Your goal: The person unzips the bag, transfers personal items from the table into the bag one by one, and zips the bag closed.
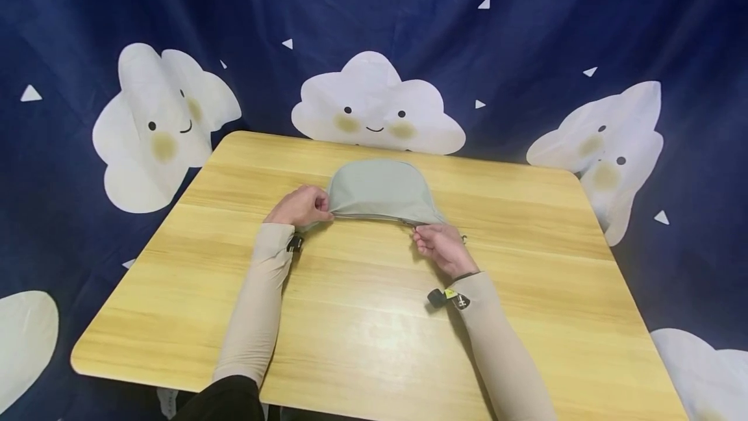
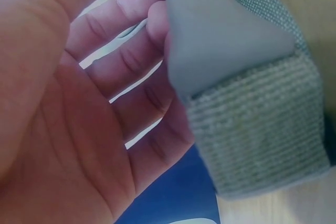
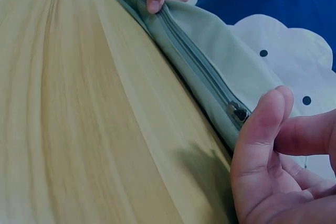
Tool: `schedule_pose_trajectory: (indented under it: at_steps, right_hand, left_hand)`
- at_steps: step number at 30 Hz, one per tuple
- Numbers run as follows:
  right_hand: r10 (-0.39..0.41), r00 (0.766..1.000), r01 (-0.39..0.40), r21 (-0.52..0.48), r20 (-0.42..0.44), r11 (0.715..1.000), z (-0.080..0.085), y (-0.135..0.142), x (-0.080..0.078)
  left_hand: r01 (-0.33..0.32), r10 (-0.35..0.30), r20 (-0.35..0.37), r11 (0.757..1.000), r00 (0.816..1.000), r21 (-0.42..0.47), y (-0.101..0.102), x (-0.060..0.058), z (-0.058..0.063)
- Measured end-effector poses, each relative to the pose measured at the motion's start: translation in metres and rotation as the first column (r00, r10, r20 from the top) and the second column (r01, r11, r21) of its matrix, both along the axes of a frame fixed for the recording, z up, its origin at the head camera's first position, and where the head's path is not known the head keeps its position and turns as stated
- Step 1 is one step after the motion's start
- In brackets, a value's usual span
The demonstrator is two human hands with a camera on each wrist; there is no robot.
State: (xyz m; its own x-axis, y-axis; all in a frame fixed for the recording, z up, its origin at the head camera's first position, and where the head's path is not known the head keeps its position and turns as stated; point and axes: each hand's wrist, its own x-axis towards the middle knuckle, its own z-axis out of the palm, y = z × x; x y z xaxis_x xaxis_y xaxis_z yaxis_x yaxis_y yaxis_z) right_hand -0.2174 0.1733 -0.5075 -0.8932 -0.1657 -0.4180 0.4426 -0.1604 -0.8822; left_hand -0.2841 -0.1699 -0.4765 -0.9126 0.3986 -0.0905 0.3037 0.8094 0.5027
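Note:
A grey-green waist bag lies toward the far side of the table, its curved edge pointing away and its zipper along the near edge. My left hand pinches the bag's left end by the zipper with thumb and fingertips. In the left wrist view, a woven strap hangs off that end beside the fingers. At the right end, my right hand pinches the bag between thumb and forefinger, right beside the metal zipper slider. The slider's tab runs toward the thumb, which hides what lies behind it.
The pale wooden table has rounded corners. Behind it hangs a dark blue curtain with smiling white clouds and small triangles. A small black clip sits at the right sleeve's cuff, over the tabletop.

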Motion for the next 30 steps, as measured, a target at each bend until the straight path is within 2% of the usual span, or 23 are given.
schedule_pose_trajectory:
  at_steps: [14,23,30]
  right_hand:
    - [-0.009,1.0,0.009,0.002,0.0,1.0,-0.0006,0.0044,0.0014]
    - [-0.013,1.0,0.013,-0.02,-0.001,1.0,0.0,0.0048,0.0011]
    - [0.0,1.0,0.0,0.005,-0.013,1.0,0.0,0.0053,0.0027]
  left_hand:
    - [-0.013,0.014,0.012,1.0,1.0,-0.004,-0.0007,0.0013,0.0]
    - [-0.003,0.003,0.01,1.0,1.0,0.002,-0.0034,0.001,0.0011]
    - [0.009,-0.009,0.006,1.0,1.0,0.016,-0.0045,0.0015,0.002]
